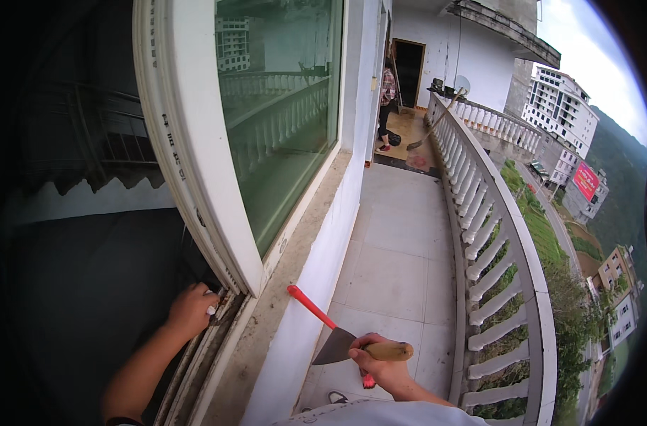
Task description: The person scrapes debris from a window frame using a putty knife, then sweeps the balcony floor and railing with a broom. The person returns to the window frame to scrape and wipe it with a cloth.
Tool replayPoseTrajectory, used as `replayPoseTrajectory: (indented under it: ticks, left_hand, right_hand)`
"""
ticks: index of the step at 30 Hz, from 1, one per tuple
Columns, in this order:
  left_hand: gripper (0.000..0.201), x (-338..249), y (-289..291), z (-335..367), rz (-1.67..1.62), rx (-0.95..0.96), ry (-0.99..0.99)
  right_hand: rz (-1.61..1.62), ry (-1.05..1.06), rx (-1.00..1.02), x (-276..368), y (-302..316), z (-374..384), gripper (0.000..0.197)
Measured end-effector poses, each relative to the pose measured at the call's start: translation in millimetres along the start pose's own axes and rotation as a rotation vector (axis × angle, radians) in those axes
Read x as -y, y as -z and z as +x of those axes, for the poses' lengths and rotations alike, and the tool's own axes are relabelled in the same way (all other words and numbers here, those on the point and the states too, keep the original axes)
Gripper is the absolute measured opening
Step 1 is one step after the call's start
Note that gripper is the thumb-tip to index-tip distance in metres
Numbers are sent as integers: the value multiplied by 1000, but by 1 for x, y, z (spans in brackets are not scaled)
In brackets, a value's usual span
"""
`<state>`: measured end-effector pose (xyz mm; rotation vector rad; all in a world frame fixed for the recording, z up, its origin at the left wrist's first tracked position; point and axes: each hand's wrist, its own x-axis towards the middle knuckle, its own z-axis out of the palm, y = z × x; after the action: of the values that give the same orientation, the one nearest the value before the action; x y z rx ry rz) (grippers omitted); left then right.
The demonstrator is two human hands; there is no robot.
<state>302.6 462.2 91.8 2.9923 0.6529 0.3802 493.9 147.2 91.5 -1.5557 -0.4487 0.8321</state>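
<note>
My right hand (384, 369) is closed round a putty knife (335, 346) with a wide metal blade and a wooden handle. A slim red-handled tool (311, 307) runs behind the blade, seemingly in the same hand; a red end shows below my fingers, but its kind is hidden. At the lower left, my left hand (189, 312) is closed at the bottom track (220, 317) of a white sliding window frame (220, 177). Something small and white (211, 304) shows at its fingertips, too covered to name. The track looks dirty.
A grimy sill (295, 255) runs along the window's outer side. The tiled balcony (391, 273) lies to the right, edged by a white balustrade (508, 234). Farther along stand a person (387, 92) and a long-handled tool (437, 119) leaning on the railing.
</note>
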Motion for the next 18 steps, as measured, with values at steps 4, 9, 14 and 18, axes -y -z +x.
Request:
replayPoseTrajectory:
  ticks: [4, 9, 14, 18]
  left_hand:
    - [32, -6, 5, 18, -195, -21, 89]
    - [42, 9, -11, 8, -91, 91, 115]
    - [47, 7, -8, 10, 42, 169, 38]
    - [42, 9, -28, 21, 228, 118, -88]
  right_hand:
    - [135, 103, -130, -18, 5, -2, 23]
    - [188, 203, -127, -19, -2, -2, 23]
    - [173, 248, -100, -20, -7, 2, 24]
    - [181, 276, -118, -18, -14, 3, 24]
